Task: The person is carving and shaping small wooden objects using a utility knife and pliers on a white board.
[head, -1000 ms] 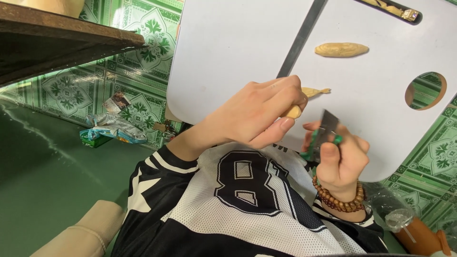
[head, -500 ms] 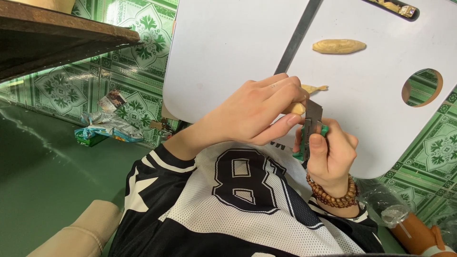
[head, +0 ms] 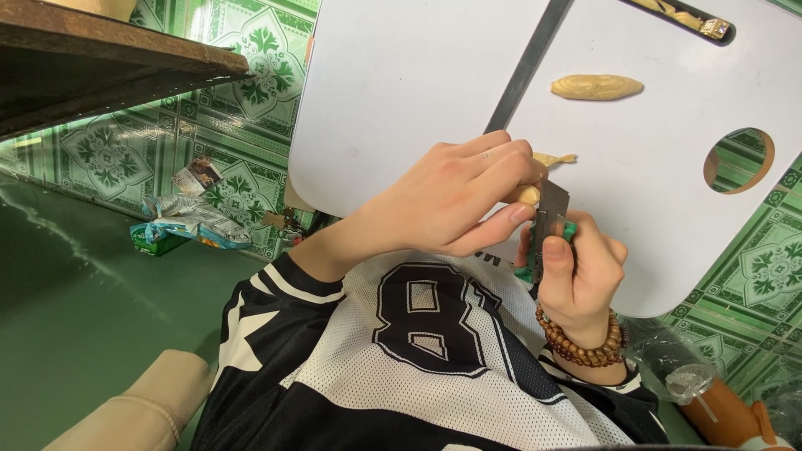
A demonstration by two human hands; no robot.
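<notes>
The left hand (head: 455, 196) closes round a small pale wood piece (head: 535, 188) w/ its tip resting on the white board (head: 401, 92) for support, while the right hand (head: 576, 271) grips a green-handled blade (head: 551, 219) tight, edge against the piece, thumb steadying it.

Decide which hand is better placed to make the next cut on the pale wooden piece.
Probably the right: the right hand holds the green-handled blade against the pale wooden piece. The left hand is busy pinching that piece over the white board.
</notes>
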